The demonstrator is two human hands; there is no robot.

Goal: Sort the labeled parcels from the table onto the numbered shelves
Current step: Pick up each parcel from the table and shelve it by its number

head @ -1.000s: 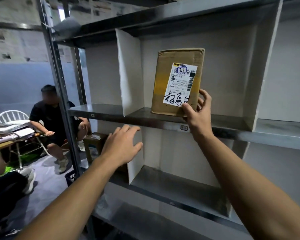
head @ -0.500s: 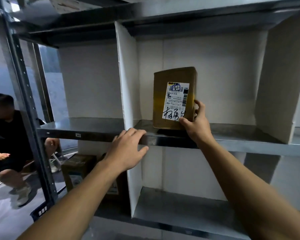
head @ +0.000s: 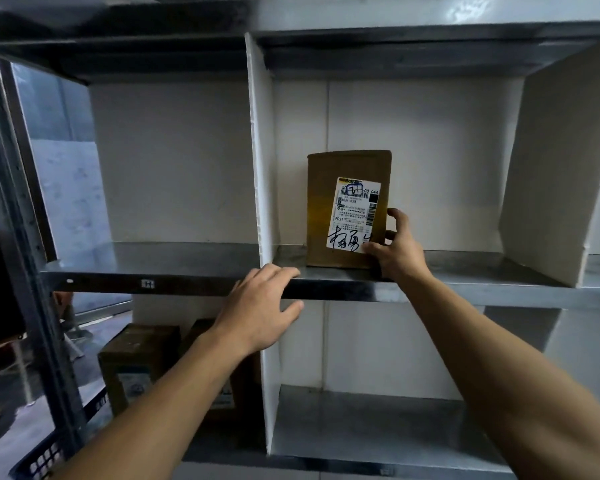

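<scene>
Head view shows the right hand (head: 394, 252) holding the brown box (head: 347, 209) upright on the middle shelf (head: 201, 284). Left hand (head: 260, 311) rests flat on the edge, fingers loose. Letting go fast could tip the tall box over.

parcel (head: 323, 209): pushed deeper onto shelf (head: 187, 258) | left hand (head: 257, 313): now on shelf edge
</scene>
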